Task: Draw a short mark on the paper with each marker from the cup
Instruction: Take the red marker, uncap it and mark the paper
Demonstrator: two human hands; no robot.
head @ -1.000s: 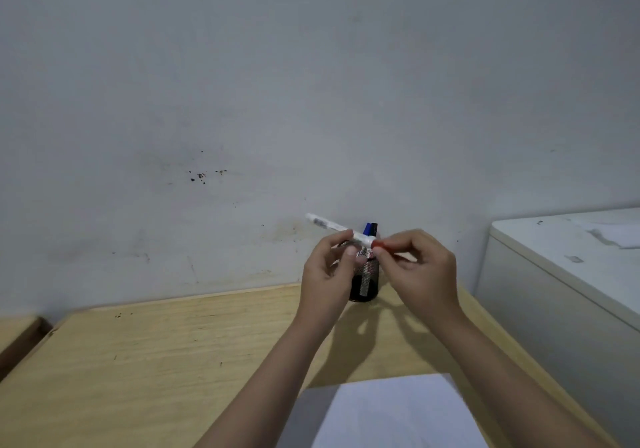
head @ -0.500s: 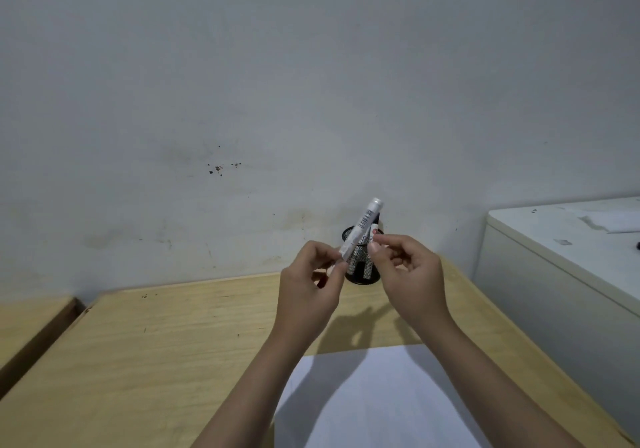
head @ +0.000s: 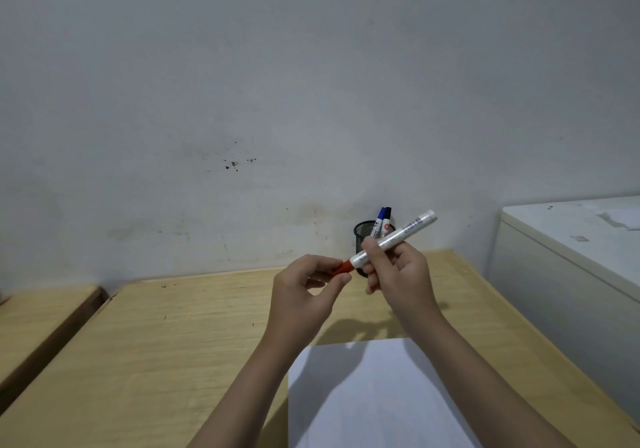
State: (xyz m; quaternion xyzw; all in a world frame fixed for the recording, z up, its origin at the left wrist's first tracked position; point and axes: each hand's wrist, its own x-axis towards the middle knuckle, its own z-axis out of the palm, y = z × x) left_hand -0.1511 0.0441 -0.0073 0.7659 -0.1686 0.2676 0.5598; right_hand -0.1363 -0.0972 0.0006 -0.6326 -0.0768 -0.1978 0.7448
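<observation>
A white marker (head: 405,232) with a red cap (head: 343,267) is held above the table between both hands, tilted up to the right. My right hand (head: 398,274) grips its white barrel. My left hand (head: 304,291) pinches the red cap between thumb and fingers. Behind them a black mesh cup (head: 363,236) stands by the wall with a blue-capped marker (head: 381,215) and a black-capped marker (head: 388,214) sticking out. A white sheet of paper (head: 374,399) lies on the table below my hands, with no marks visible on it.
The wooden table (head: 173,336) meets a grey wall at the back. A white cabinet (head: 571,257) stands close to its right edge. A second wooden surface (head: 38,319) sits to the left across a narrow gap.
The marker has swung from pointing up-left to pointing up-right, its barrel now in my right hand. My left hand has moved onto the red cap. The view has dropped, showing more paper.
</observation>
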